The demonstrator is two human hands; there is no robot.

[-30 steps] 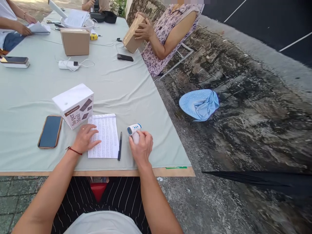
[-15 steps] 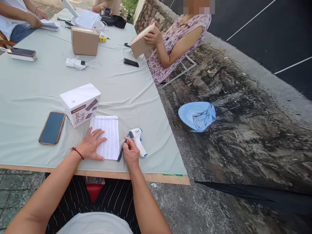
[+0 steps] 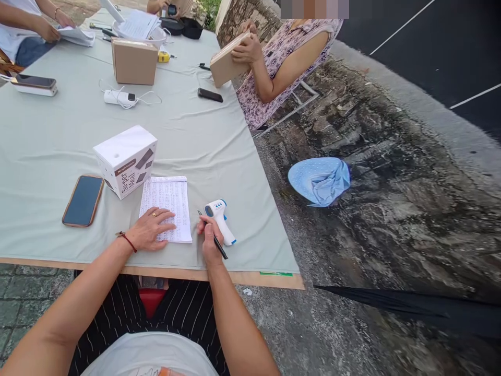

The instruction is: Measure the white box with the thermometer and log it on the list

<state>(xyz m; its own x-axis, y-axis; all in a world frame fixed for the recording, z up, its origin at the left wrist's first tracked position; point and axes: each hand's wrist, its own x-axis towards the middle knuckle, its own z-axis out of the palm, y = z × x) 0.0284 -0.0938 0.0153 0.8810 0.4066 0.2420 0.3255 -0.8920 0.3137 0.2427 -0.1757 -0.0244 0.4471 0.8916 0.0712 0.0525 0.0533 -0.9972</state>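
Note:
My left hand [image 3: 154, 228] lies with fingers spread on the lower part of a notepad [image 3: 178, 198] covered in rows of small writing. A black pen [image 3: 217, 244] is gripped in my right hand [image 3: 211, 237], just off the notepad's right edge, its tip pointing away from me. Close beside that hand, on the right, lies a white and blue infrared thermometer [image 3: 221, 222]. A white box [image 3: 127, 159] with brown print touches or nearly touches the notepad's upper left corner. Left of the box is a phone [image 3: 83, 201] in a brown case, its screen dark.
Farther up the cloth-covered table [image 3: 47, 141] are a brown carton [image 3: 133, 61], a white device with a cable [image 3: 119, 98] and a black phone [image 3: 210, 95]. A person on the right holds another carton [image 3: 229, 60]. A blue hat [image 3: 319, 180] lies beyond the table's right edge.
The pen has turned in my right hand: its tip now points away from me and its back end toward me. My left hand has shifted slightly right on the notepad.

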